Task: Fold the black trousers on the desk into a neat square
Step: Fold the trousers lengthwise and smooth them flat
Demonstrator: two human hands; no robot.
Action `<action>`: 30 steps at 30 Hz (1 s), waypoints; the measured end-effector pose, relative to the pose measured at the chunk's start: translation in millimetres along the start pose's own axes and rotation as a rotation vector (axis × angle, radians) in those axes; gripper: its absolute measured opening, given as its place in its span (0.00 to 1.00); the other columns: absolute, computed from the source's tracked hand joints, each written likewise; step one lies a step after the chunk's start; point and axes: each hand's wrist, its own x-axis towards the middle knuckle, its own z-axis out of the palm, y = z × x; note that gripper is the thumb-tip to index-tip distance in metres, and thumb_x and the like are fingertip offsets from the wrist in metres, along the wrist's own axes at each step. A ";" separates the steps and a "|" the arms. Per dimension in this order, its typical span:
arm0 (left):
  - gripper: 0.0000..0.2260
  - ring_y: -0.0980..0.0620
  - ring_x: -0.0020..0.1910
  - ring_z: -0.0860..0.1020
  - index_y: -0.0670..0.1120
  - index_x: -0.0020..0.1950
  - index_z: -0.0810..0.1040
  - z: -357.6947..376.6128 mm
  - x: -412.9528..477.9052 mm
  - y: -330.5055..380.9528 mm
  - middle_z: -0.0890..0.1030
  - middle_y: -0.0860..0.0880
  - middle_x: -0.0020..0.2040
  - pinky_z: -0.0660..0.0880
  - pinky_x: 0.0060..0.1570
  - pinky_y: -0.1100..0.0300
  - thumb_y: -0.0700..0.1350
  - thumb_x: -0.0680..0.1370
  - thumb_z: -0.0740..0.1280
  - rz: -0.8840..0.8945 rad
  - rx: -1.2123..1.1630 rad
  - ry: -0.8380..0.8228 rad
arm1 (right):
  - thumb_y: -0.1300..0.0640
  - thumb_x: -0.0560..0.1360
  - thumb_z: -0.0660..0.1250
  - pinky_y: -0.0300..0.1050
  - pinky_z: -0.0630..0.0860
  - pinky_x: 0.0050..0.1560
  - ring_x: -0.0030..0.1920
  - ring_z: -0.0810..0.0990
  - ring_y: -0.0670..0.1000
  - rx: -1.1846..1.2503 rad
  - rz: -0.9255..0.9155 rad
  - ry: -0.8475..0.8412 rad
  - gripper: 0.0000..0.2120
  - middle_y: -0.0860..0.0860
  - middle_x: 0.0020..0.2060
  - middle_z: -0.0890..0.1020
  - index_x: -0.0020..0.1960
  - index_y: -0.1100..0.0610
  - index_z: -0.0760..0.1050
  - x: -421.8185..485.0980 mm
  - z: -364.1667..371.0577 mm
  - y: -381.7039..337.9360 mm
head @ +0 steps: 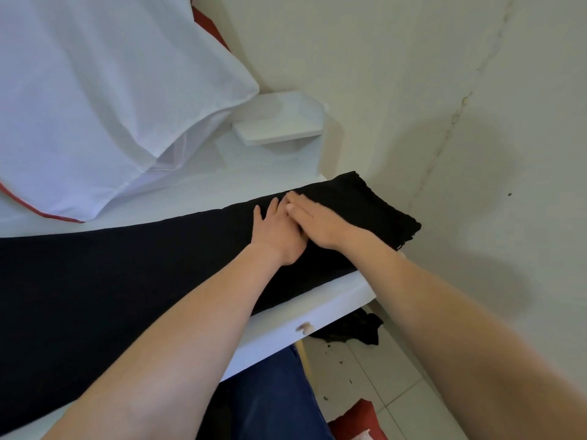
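The black trousers lie stretched out lengthwise across the white desk, from the lower left to the far right corner by the wall. Their right end hangs slightly over the desk's edge. My left hand rests flat on the cloth near that end, fingers spread. My right hand lies flat beside it, palm down, its fingers overlapping the left hand's fingers. Neither hand pinches or lifts any fabric.
A white pillow with red piping leans at the back left of the desk. A small white shelf stands behind it against the wall. A drawer knob shows on the desk front. Dark cloth lies on the tiled floor.
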 end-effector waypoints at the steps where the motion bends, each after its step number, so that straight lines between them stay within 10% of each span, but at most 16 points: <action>1: 0.29 0.44 0.78 0.45 0.49 0.79 0.45 5.5 0.9 -2.0 0.47 0.46 0.80 0.43 0.74 0.38 0.54 0.80 0.49 0.011 0.013 -0.032 | 0.47 0.83 0.47 0.49 0.44 0.75 0.77 0.49 0.48 0.017 0.001 -0.047 0.26 0.50 0.78 0.54 0.78 0.56 0.52 5.2 5.1 1.0; 8: 0.29 0.43 0.78 0.42 0.51 0.79 0.47 20.3 7.0 -6.5 0.45 0.48 0.80 0.41 0.72 0.36 0.61 0.80 0.44 -0.056 0.040 -0.043 | 0.37 0.80 0.43 0.53 0.44 0.76 0.78 0.46 0.48 -0.436 0.145 0.037 0.32 0.47 0.79 0.48 0.79 0.52 0.46 31.1 -8.9 54.3; 18: 0.29 0.42 0.78 0.42 0.52 0.79 0.48 17.4 7.1 -5.4 0.45 0.48 0.80 0.43 0.71 0.33 0.61 0.80 0.44 -0.070 0.061 -0.063 | 0.31 0.76 0.43 0.60 0.48 0.74 0.78 0.49 0.54 -0.456 0.413 0.133 0.38 0.49 0.79 0.48 0.79 0.52 0.46 27.8 -16.4 69.9; 27: 0.31 0.38 0.77 0.43 0.50 0.79 0.49 10.4 14.0 11.2 0.46 0.43 0.80 0.43 0.70 0.31 0.61 0.79 0.46 -0.141 0.067 -0.088 | 0.23 0.68 0.52 0.53 0.69 0.63 0.61 0.76 0.59 0.179 0.742 0.026 0.45 0.55 0.63 0.77 0.67 0.57 0.74 -5.9 -59.0 119.0; 30: 0.35 0.38 0.77 0.43 0.49 0.79 0.48 17.5 18.9 37.0 0.46 0.40 0.79 0.41 0.71 0.33 0.67 0.77 0.45 -0.122 0.065 -0.060 | 0.22 0.63 0.60 0.48 0.76 0.46 0.50 0.82 0.56 0.439 0.819 -0.058 0.42 0.54 0.52 0.83 0.58 0.55 0.79 -11.1 -67.9 126.0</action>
